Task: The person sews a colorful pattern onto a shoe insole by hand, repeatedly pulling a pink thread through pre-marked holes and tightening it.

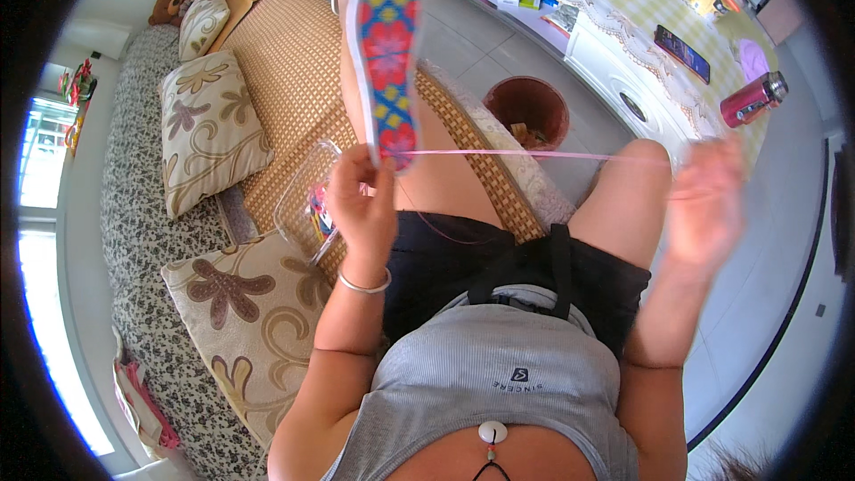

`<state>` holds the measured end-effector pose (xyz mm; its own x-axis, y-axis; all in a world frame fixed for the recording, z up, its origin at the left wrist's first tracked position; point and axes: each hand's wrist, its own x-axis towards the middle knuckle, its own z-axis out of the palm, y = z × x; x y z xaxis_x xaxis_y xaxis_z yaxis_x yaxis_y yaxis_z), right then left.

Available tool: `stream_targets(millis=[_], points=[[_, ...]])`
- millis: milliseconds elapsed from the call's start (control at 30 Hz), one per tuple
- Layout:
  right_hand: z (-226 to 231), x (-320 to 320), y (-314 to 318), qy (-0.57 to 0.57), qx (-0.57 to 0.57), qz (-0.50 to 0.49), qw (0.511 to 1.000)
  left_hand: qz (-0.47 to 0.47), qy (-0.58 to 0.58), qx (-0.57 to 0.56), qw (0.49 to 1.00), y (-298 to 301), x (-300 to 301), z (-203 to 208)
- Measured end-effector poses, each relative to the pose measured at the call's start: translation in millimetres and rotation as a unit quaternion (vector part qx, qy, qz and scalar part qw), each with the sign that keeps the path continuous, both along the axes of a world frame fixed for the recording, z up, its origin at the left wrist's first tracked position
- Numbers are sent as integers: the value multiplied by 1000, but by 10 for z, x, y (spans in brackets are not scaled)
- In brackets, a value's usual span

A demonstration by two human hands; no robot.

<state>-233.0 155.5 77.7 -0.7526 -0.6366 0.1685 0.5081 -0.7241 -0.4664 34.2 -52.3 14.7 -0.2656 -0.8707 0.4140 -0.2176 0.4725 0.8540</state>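
- Matting [285, 62], woven and tan, spreads behind and to the left of the insole [387, 53].
- A cloth-covered table [614, 4] stands well apart from the insole, off to its right.
- A flower-patterned cushion [214, 134] lies left of the insole, on the matting.
- A reddish-brown bin [545, 96] sits on the floor to the insole's right.
- A clear plastic box [287, 214] with small colourful contents rests just left of the insole's near end, partly hidden by the hand.
- The insole itself is held up over the legs, patterned face showing, its long axis running straight away from the person.
- The left hand [363, 200] is the nearer one, thumb and fingers pinched on the insole's near end.
- The right hand [708, 200] is well out to the insole's right; it is blurred, so whether its fingers are closed cannot be told.
- Pink thread [543, 154] stretches taut from the insole's near end to the right hand, crosswise to the insole's long axis.
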Motion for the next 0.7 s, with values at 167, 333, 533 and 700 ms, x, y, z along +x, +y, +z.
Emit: stream_targets(millis=[167,333,533,700], points=[[-500,-2145,1875,-21,47,-328,943,185,-108,-145,966,-631,541,-91],[-1065,-2830,2963,-32,156,-514,843,165,-88,-94,978,-609,450,-243],[-568,-574,331,230,304,-304,873,-86,176,223,955,94,-171,115],[-365,708,-562,566,303,-160,750,-157,201,266,930,381,-294,236]])
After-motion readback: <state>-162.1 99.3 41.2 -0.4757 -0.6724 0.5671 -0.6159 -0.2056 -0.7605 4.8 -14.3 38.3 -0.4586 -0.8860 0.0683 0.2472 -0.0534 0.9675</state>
